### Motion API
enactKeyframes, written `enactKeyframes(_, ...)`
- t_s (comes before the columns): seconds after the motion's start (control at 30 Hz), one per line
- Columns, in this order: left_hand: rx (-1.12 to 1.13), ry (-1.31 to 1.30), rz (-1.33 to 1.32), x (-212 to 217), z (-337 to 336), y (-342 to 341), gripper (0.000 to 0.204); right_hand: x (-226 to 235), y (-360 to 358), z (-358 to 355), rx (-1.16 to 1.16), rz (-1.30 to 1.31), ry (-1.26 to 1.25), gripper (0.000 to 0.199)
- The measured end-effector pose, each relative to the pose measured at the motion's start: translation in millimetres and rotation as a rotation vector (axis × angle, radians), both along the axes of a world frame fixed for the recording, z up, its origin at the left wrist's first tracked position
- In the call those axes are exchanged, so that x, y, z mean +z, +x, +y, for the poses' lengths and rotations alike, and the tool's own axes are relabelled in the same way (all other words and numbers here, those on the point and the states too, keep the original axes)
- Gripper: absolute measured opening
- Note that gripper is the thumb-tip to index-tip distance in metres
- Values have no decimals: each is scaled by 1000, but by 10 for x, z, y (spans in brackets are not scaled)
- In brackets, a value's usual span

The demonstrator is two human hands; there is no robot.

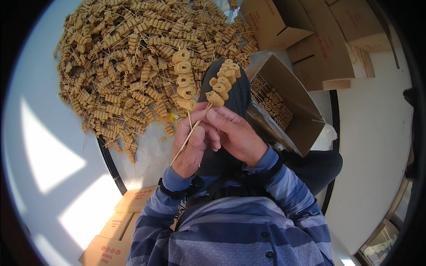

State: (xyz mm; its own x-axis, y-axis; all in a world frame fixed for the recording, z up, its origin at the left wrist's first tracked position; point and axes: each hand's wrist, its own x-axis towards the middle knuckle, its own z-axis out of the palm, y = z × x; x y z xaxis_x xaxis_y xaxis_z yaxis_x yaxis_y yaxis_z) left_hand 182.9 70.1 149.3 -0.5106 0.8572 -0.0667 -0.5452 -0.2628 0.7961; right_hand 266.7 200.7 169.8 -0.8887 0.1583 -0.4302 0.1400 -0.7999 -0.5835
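My left hand (188, 144) is closed around the stick of a skewer (183, 80) threaded with several hollow, tan, rolled food pieces. That skewer points away from me, nearly straight up in the view. My right hand (239, 135) pinches the sticks of what look like two more skewers (224, 83), side by side and tilted to the right. Their thin wooden sticks cross over my left fingers and run down toward my left wrist. Both hands meet over my lap, fingers touching or nearly so. Some fingertips of the left hand are hidden behind the right.
Beyond my hands, a large heap of similar skewers (133, 66) covers the left and middle. To the right stands an open cardboard box (308, 133) lined with plastic, holding packed skewers. More brown boxes (321, 48) stand at the far right; closed cartons (113, 226) sit at the lower left.
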Motion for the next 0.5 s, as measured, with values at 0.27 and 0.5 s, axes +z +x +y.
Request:
enactKeyframes(0.27,88,55,4,-52,52,227,42,44,31,57,-75,108,-80,31)
enactKeyframes(0.5,0,-126,-52,-43,-82,255,36,-1,32,206,-469,-55,19,25)
